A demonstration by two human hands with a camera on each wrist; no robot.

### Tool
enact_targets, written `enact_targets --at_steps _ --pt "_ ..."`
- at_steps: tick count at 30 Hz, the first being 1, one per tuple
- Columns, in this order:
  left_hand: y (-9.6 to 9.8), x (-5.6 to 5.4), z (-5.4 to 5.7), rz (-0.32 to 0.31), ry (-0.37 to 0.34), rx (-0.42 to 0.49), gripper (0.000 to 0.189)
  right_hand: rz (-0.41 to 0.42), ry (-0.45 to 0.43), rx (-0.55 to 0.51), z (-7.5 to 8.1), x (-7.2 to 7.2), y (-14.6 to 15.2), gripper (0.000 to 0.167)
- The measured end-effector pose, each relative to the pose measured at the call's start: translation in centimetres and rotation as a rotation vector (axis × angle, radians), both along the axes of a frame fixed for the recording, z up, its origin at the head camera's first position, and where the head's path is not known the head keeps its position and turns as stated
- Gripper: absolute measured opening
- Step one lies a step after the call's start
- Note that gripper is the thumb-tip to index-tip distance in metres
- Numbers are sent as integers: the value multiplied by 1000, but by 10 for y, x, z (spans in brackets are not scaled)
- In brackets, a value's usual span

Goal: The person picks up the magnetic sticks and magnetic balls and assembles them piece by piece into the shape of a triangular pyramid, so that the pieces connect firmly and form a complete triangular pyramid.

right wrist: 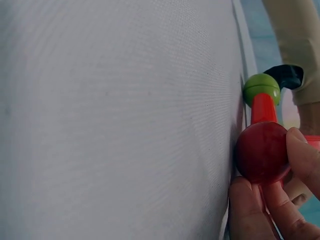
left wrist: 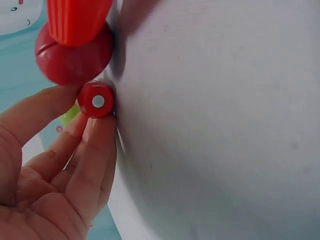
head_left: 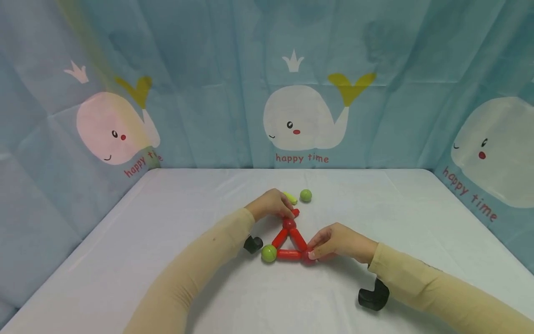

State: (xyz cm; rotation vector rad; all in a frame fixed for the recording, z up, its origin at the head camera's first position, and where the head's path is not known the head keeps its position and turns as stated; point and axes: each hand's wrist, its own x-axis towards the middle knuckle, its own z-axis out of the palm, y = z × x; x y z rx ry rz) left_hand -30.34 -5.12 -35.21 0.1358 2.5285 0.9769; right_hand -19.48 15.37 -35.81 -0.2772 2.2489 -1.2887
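Observation:
A triangle of red rods (head_left: 289,254) lies on the white table, with ball joints at its corners. The near left corner is a green ball (head_left: 269,253); a red ball (head_left: 289,224) forms the far corner. Beside that far ball, my left hand (head_left: 272,204) pinches a loose red rod (left wrist: 97,101), whose end with a pale dot shows in the left wrist view. My right hand (head_left: 344,243) grips the red ball (right wrist: 262,152) at the right corner between thumb and fingers. A bit of red shows under the right fingers; what it is I cannot tell.
Past the left hand lie a yellow-green rod (head_left: 290,198) and a second green ball (head_left: 306,195). Black camera mounts (head_left: 374,295) hang under both wrists. A blue curtain (head_left: 233,125) with whale prints stands around the back and sides of the table (head_left: 125,260).

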Motion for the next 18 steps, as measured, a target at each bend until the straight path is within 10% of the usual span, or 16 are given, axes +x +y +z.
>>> enact_targets --at_steps 10,18 --pt "-24 6 1 -23 48 -74 20 -20 12 26 -3 0 0 27" --pt "-41 16 4 0 19 72 27 -26 27 47 -1 -3 -2 26"
